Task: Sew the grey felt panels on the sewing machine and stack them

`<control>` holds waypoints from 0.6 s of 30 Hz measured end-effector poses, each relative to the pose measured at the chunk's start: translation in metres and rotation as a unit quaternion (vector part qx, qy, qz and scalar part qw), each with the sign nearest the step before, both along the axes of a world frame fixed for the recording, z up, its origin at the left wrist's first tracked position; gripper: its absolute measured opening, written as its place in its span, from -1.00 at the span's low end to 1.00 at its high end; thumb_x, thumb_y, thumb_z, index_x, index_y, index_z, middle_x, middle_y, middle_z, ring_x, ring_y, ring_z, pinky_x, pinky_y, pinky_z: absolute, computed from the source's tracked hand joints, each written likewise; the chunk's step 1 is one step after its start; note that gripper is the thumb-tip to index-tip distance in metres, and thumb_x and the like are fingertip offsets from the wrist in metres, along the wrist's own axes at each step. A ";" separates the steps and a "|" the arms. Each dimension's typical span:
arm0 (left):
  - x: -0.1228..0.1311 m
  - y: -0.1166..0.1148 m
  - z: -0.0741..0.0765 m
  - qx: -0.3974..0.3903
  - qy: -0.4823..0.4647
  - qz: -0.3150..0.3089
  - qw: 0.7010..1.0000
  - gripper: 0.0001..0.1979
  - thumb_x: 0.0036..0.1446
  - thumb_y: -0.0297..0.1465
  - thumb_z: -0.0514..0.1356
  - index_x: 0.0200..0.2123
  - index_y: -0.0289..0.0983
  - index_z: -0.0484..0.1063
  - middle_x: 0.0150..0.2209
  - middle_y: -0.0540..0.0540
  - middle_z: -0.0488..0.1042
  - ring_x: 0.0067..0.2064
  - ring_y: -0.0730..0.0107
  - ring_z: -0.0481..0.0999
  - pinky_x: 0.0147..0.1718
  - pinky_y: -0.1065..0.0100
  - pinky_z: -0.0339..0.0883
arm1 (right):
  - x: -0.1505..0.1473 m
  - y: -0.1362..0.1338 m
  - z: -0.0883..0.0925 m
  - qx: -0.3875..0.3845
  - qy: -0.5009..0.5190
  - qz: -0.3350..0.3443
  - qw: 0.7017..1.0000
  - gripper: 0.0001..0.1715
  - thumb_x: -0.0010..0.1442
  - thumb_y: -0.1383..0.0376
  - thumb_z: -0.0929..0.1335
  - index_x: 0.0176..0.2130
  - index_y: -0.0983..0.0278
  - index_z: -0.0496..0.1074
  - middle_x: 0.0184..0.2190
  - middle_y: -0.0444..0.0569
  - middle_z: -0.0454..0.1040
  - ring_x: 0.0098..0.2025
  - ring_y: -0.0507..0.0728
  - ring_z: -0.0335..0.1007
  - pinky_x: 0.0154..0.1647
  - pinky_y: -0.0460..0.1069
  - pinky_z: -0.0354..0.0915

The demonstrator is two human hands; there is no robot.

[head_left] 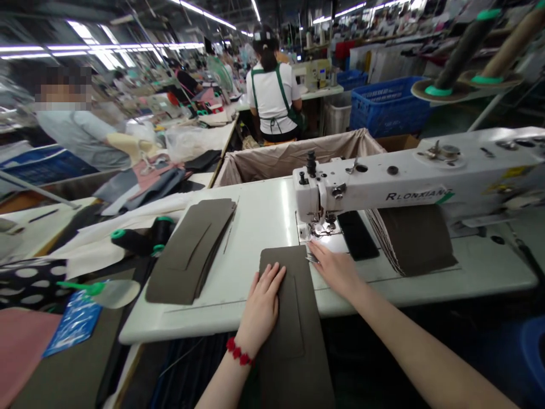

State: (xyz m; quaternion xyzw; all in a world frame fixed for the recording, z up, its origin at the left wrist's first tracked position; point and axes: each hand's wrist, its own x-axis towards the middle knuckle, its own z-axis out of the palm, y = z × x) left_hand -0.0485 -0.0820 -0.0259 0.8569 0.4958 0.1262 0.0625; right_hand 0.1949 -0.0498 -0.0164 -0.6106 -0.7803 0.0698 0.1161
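A long dark olive-grey fabric panel (293,318) with a stitched rectangular outline lies before me, its far end on the sewing table and its near end hanging over the front edge. My left hand (264,304) rests flat on its left side, fingers stretched out. Close to the needle area, my right hand (334,270) is beside the panel's far right corner, index finger extended toward the presser foot (321,224). Silvery points of what look like thread snips (312,258) stick out under its fingers; the rest is hidden in the hand. The white sewing machine (374,176) stands beyond.
A stack of similar panels (191,250) lies on the left; more folded pieces (419,238) sit under the machine arm. A black phone (358,234) lies beside the needle area. Dark thread cones (140,241) are at left. Behind the table is a cloth-lined bin (272,162); co-workers sit farther off.
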 end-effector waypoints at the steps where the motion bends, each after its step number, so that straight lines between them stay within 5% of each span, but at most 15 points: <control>1: 0.002 0.004 0.002 -0.005 0.008 -0.010 1.000 -0.32 0.19 -0.62 -0.06 0.34 -0.08 -0.02 0.33 -0.03 0.08 0.35 0.24 0.04 0.30 0.02 -0.07 | 0.001 0.004 -0.004 0.002 -0.011 0.000 1.000 -0.40 0.29 0.22 0.19 0.29 0.14 0.12 0.30 -0.02 0.15 -0.22 0.17 0.50 -0.29 0.04 0.38; 7: 0.025 0.037 0.019 0.013 0.008 -0.006 1.000 -0.46 0.24 -0.20 0.12 0.27 -0.07 0.16 0.23 -0.15 0.24 0.27 0.04 0.18 0.28 -0.10 -0.10 | 0.010 -0.004 -0.011 0.035 -0.001 -0.014 0.999 -0.42 0.31 0.27 0.18 0.29 0.19 0.12 0.28 -0.04 0.20 -0.12 0.14 0.48 -0.17 0.03 0.36; 11: 0.040 0.064 0.018 -0.011 -0.016 -0.067 0.998 -0.48 0.19 -0.17 0.16 0.17 -0.20 0.26 0.27 -0.16 0.19 0.33 0.08 0.07 0.31 -0.02 -0.15 | 0.009 -0.004 -0.010 0.042 0.000 -0.032 0.999 -0.41 0.31 0.28 0.17 0.30 0.18 0.10 0.26 -0.04 0.23 -0.14 0.12 0.48 -0.23 0.02 0.37; 18: 0.049 0.077 0.015 -0.039 -0.020 -0.121 0.992 -0.40 0.23 -0.19 0.11 0.29 -0.16 0.07 0.36 -0.09 0.01 0.38 0.17 -0.06 0.33 0.03 -0.19 | 0.008 -0.001 -0.014 0.047 0.003 -0.038 0.998 -0.43 0.29 0.29 0.20 0.26 0.17 0.19 0.24 -0.01 0.25 -0.18 0.10 0.49 -0.28 -0.01 0.37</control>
